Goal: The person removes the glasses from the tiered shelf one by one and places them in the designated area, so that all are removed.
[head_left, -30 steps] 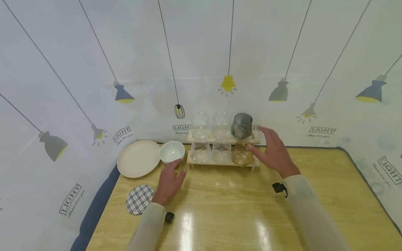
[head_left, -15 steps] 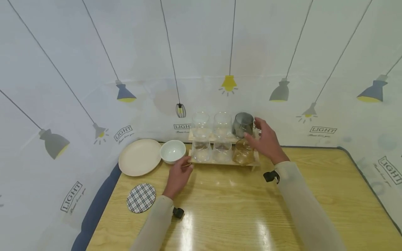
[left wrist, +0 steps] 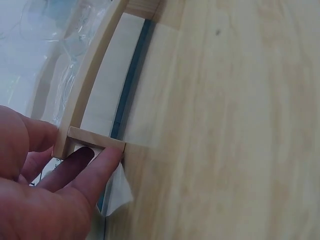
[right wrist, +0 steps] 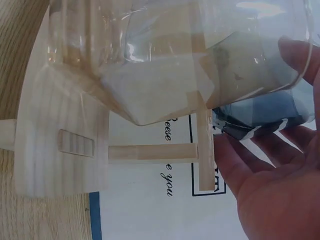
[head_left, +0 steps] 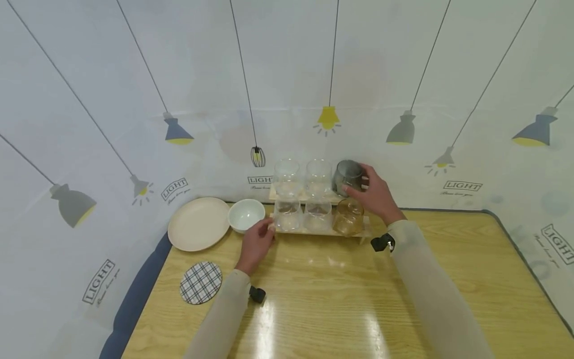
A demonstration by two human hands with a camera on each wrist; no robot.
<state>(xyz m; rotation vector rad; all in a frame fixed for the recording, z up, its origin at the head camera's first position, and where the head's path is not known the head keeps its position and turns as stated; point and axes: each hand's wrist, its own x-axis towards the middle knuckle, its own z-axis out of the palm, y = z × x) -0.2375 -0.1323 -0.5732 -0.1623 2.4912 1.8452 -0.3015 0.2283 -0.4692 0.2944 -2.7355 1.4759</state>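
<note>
A two-tier wooden rack [head_left: 314, 232] stands at the back of the table. A grey glass [head_left: 346, 173] sits at the right end of its upper tier. My right hand [head_left: 365, 187] grips that glass from the right, fingers curled round it. In the right wrist view the grey glass [right wrist: 260, 100] lies against my right hand's palm and fingers [right wrist: 270, 195]. An amber glass [head_left: 349, 217] sits just below it on the lower tier. My left hand [head_left: 259, 240] pinches the rack's lower left end. In the left wrist view its thumb and forefinger [left wrist: 97, 167] close on the rack's corner [left wrist: 95, 142].
Clear glasses [head_left: 287, 172] fill the other places on both tiers. A white bowl [head_left: 245, 214] and a cream plate [head_left: 199, 223] sit left of the rack, with a checked coaster [head_left: 201, 282] nearer me. The wooden table [head_left: 341, 299] is backed by a printed curtain.
My right hand rose from beside the amber glass to the grey glass and closed round it. My left hand moved forward from near the bowl to the rack's left end.
</note>
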